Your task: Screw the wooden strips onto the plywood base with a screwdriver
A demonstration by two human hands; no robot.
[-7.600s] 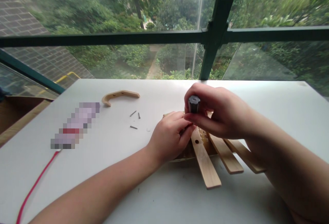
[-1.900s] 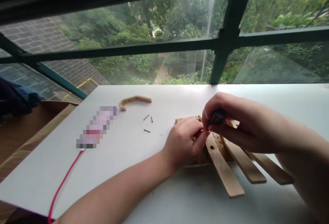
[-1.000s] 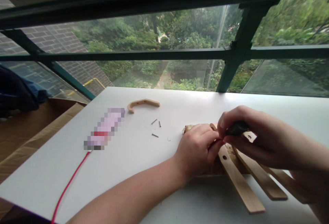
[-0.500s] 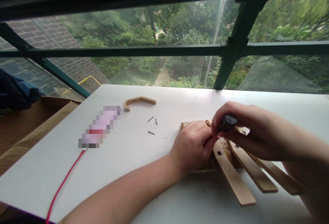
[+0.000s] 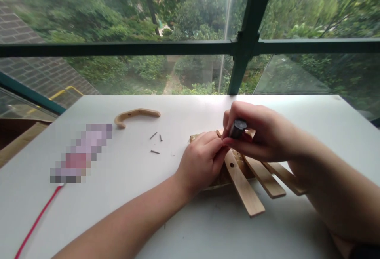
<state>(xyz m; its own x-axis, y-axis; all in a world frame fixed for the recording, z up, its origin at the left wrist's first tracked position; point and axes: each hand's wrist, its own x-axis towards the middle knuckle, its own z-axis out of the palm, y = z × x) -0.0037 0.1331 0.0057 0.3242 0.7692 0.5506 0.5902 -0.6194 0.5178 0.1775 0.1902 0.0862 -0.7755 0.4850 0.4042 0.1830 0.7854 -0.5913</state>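
My right hand [image 5: 264, 132] is wrapped round the dark handle of a screwdriver [image 5: 238, 127], whose lower end is hidden by my fingers. Pressed against it, my left hand [image 5: 200, 158] has its thumb and fingers pinched together over the top of the nearest wooden strip [image 5: 246, 191]; what they hold is hidden. That strip has a dark hole in it. A second wooden strip [image 5: 265, 179] and a third strip [image 5: 287, 178] lie to its right, partly under my right hand. All three rest across a brownish block with a shiny, clear wrapping [image 5: 216, 181].
On the white table [image 5: 118, 223], a curved wooden hook with holes [image 5: 139, 112] lies at the back left. Three loose screws [image 5: 154, 152] are left of my hands. A blurred-out oblong object [image 5: 81, 152] has a red cable [image 5: 38, 219]. Windows stand behind.
The view has swung to the right, so everything on the table sits further left. Both hands stay together at the nearest strip, with my right hand still gripping the screwdriver.
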